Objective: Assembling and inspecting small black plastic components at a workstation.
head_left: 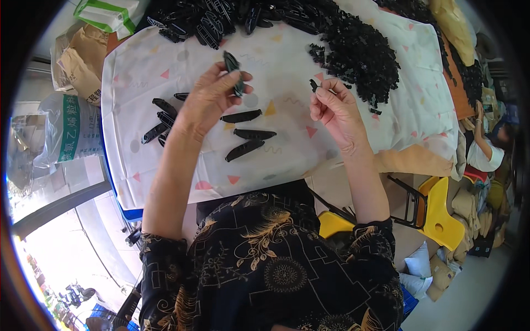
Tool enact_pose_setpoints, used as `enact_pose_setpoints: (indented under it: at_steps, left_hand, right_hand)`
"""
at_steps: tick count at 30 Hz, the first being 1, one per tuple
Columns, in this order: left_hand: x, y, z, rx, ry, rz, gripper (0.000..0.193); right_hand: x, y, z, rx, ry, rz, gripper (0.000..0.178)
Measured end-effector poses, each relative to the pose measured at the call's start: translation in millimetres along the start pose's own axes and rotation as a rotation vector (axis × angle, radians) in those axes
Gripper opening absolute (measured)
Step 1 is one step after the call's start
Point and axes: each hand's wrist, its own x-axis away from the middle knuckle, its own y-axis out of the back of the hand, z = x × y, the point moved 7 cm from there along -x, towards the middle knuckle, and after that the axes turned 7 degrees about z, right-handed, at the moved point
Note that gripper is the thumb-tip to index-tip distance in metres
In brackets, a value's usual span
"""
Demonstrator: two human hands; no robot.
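My left hand (214, 88) is closed around a long black plastic part (232, 65), held up over the patterned tablecloth. To its right, my right hand (334, 103) pinches a small black plastic piece (314, 84) between thumb and fingers. The two hands are apart, and so are their parts. Below and between them lie three loose long black parts (242, 116) on the cloth. A small group of similar long parts (160, 122) lies left of my left forearm, which partly hides it.
A pile of long black parts (212, 25) covers the far edge, beside a heap of small black pieces (364, 55). Bags (83, 60) stand at the left. Yellow chairs (439, 215) are at the right, where another person (488, 146) works at a table.
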Motion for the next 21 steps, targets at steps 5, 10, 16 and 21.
enact_pose_setpoints:
  at_steps: [5, 10, 16, 21]
  left_hand:
    - [11, -36, 28, 0.118, 0.069, 0.067, 0.034]
    - [19, -56, 38, 0.132, 0.178, 0.196, 0.044]
    - [24, -65, 45, -0.019, 0.213, 0.285, 0.041]
    - [26, -72, 44, -0.363, 0.250, 0.280, 0.040]
  right_hand:
    - [13, -22, 8, 0.341, 0.008, -0.101, 0.007]
    - [21, -45, 21, 0.936, 0.274, 0.062, 0.006]
    - [32, -94, 40, 1.501, 0.598, 0.280, 0.011]
    - [32, -103, 29, 1.717, 0.526, 0.457, 0.016]
